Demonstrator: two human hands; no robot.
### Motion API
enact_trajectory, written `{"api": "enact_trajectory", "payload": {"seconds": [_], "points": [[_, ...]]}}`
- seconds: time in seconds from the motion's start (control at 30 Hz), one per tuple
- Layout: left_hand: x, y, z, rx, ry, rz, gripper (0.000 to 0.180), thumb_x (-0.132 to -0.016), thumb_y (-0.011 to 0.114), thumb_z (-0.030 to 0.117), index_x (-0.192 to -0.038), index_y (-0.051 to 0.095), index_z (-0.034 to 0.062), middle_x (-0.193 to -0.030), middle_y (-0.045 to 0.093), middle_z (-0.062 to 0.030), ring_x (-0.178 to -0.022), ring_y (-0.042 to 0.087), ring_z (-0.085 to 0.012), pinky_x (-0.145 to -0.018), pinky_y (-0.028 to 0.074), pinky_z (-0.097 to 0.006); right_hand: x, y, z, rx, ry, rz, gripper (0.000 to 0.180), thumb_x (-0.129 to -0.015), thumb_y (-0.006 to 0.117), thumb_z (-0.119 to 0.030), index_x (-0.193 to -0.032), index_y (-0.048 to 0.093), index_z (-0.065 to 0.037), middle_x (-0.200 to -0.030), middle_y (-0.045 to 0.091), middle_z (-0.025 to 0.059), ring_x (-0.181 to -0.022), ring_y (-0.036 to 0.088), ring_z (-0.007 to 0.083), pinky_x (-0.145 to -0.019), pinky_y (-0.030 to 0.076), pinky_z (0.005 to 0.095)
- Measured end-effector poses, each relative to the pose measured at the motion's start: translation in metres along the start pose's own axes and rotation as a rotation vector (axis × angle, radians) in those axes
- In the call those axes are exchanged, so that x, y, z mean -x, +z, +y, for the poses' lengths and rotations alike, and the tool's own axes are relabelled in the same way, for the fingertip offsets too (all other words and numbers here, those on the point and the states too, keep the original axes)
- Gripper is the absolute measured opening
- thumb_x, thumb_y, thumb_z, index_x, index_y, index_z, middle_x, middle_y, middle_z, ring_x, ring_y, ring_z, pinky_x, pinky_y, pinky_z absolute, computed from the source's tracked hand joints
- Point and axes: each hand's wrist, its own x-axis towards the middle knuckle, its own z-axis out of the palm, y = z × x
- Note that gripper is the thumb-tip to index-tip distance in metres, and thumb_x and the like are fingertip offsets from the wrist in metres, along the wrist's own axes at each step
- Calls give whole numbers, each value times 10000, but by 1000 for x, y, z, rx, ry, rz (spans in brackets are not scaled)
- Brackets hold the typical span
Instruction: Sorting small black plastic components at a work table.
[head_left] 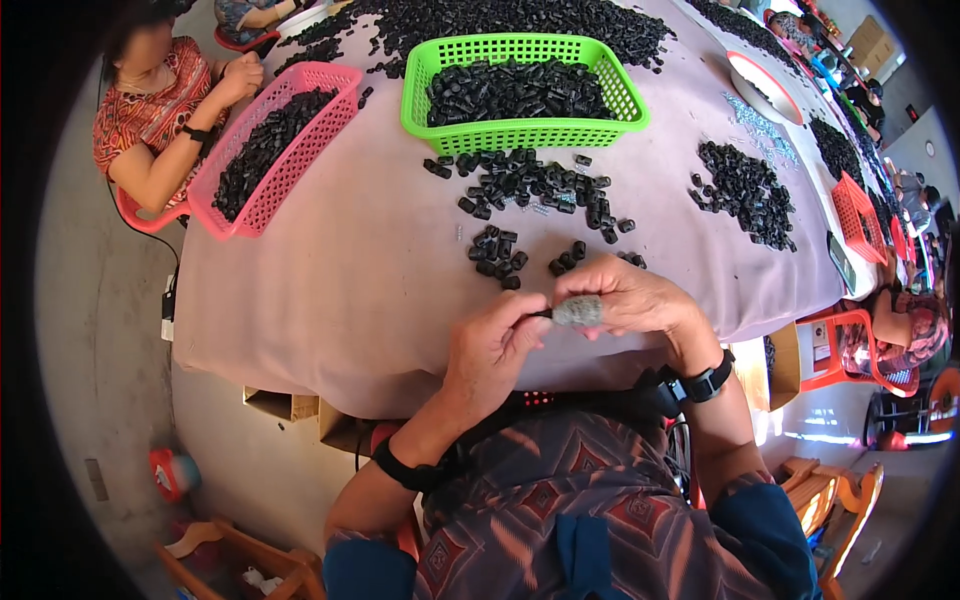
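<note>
Both hands meet above the near edge of the cloth-covered table. My left hand (490, 350) is closed in a pinch, with a small black plastic piece (543, 313) showing at its fingertips. Against that piece, my right hand (635, 295) has its fingers curled closed; whatever sits inside them is hidden. A grey fuzzy wrap (578, 311) appears to cover a digit of the right hand. Just beyond the hands lie small clusters of black cylindrical pieces (497, 252). Farther out, a looser pile of the same pieces (530, 185) is mixed with small clear bits.
A green basket (525, 136) of black pieces stands ahead, with a pink basket (290, 160) at left beside a seated co-worker (160, 110). Another black heap (745, 195), a phone (841, 262) and a red basket (858, 220) are to the right.
</note>
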Motion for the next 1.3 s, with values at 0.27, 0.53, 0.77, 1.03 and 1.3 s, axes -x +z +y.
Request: {"api": "enact_trajectory", "payload": {"seconds": [0.27, 0.53, 0.77, 1.03, 1.3], "points": [[6, 7, 4, 34, 269, 26, 157, -831, 622, 23, -987, 625, 20, -1018, 455, -82, -917, 512, -172, -814, 442, -284, -1, 15, 19, -319, 59, -130, 262, -784, 640, -302, -874, 659, -56, -625, 529, -38, -537, 469, 20, -426, 344, 164], [6, 7, 0, 142, 255, -3, 214, -857, 585, 19, -1069, 612, 24, -1069, 408, -70, -995, 465, -165, -882, 386, -277, -4, 32, 5, -577, -75, -81, 330, -814, 642, -317, -920, 677, -6, -564, 483, -30, -451, 387, 48, -407, 276, 203], [1, 1, 5, 324, 106, 139, 285, -890, 516, 1, -1174, 531, 8, -1050, 457, -51, -945, 471, -115, -830, 411, -250, -12, 42, 26, -1023, -133, -31, 231, -863, 582, -179, -686, 562, -31, -512, 394, -46, -427, 314, 25, -376, 196, 188], [-13, -20, -18, 277, 15, 450, 209, -870, 505, -20, -1058, 581, 31, -916, 506, -8, -769, 475, -76, -647, 424, -229, -20, -9, -8, -682, 64, 410, 401, -873, 564, -361, -597, 473, -84, -451, 329, -70, -355, 257, 22, -336, 163, 199], [-14, -21, -25, 299, 14, 461, 233, -852, 525, -41, -1069, 583, 21, -893, 505, -5, -744, 482, -73, -625, 434, -226, -63, -93, -39, 16, 61, 782, 608, -771, 586, -609, -651, 611, -14, -438, 411, -1, -394, 428, 100, -372, 333, 254]]}}
